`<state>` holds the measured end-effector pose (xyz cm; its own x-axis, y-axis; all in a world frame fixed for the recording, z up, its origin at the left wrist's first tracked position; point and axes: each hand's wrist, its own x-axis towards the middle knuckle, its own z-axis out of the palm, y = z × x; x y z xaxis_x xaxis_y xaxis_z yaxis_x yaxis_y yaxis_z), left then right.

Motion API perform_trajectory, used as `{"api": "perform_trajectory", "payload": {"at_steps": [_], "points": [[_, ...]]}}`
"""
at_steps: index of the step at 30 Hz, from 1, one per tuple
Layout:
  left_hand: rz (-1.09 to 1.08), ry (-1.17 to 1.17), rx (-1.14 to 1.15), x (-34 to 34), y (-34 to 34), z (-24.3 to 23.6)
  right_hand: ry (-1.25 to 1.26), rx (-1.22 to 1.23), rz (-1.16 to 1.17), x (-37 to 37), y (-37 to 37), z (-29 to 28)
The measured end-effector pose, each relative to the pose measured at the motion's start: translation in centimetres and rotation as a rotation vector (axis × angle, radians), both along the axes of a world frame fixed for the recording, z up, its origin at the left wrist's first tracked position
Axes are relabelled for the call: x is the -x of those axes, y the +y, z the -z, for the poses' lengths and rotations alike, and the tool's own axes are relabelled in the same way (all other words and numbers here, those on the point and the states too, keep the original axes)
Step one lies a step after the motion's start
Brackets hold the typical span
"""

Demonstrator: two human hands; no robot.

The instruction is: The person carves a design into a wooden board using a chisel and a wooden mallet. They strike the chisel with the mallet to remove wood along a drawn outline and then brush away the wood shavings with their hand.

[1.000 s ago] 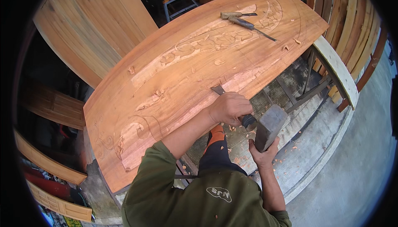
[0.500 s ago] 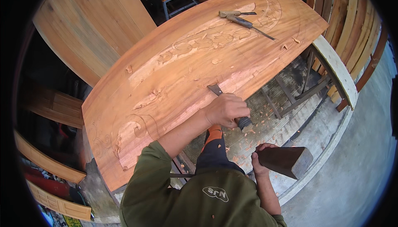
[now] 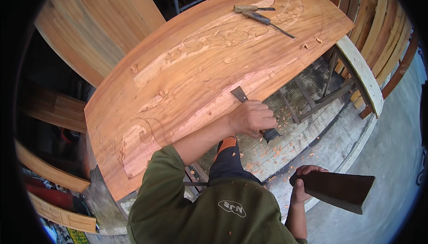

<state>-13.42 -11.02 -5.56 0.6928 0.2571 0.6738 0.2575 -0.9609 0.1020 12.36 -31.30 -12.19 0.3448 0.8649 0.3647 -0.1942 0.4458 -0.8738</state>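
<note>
Mallet [image 3: 339, 189] now farther from chisel [image 3: 253, 112]

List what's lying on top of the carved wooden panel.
On the carved panel: two spare chisels near the far end, scattered wood chips, and the held chisel; the left hand covers its handle.

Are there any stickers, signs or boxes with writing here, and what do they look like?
Patch: a small oval outline in white, with white letters inside, on the chest of the person's olive-green shirt, bottom middle.
Printed sheet or package: a yellow and green corner at the bottom left edge, under the curved wooden pieces; too cut off to tell its kind.
No screens or signs show.
</note>
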Motion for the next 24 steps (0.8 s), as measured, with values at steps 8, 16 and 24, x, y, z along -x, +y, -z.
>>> {"api": "perform_trajectory", "payload": {"at_steps": [8, 16, 24], "points": [[-0.024, -0.069, 0.018, 0.4, 0.9, -0.5, -0.538, 0.312, 0.097, 6.3, 6.4, 5.2], [0.008, -0.072, 0.044, -0.4, 1.2, -0.3, -0.259, -0.053, -0.031, 6.3, 6.7, 8.3], [-0.036, -0.027, 0.074, 0.6, 1.2, 0.1, -0.072, -0.143, -0.024, 5.2, 4.7, 6.0]]}}
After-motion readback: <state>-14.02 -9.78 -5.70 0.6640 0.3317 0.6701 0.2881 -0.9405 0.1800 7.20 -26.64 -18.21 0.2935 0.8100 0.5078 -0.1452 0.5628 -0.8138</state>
